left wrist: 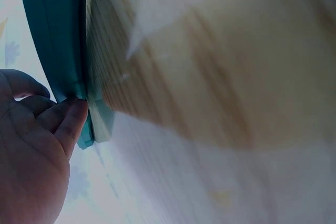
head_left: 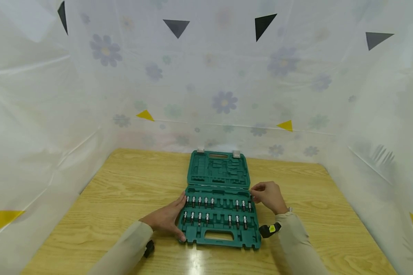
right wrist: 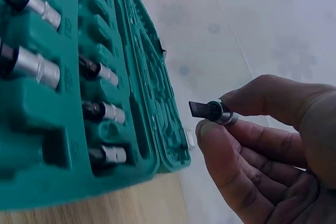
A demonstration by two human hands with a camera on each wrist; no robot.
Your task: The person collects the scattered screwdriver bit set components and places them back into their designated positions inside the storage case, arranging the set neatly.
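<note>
A green socket case lies unfolded, its lid leaning back behind the tray. Two rows of silver bit sockets with dark tips sit in its slots. At the tray's far right corner, my right hand pinches a bit socket between thumb and fingertips. Its flat dark blade points toward the case, clear of the slots in the right wrist view. My left hand holds the tray's left edge, thumb at the front corner. Fingertips press the case's side in the left wrist view.
Wood-grained table extends around the case on both sides. Pale flowered sheeting encloses the back and sides. Some slots in the middle of both rows hold no sockets. A black wrist strap sits by the right sleeve.
</note>
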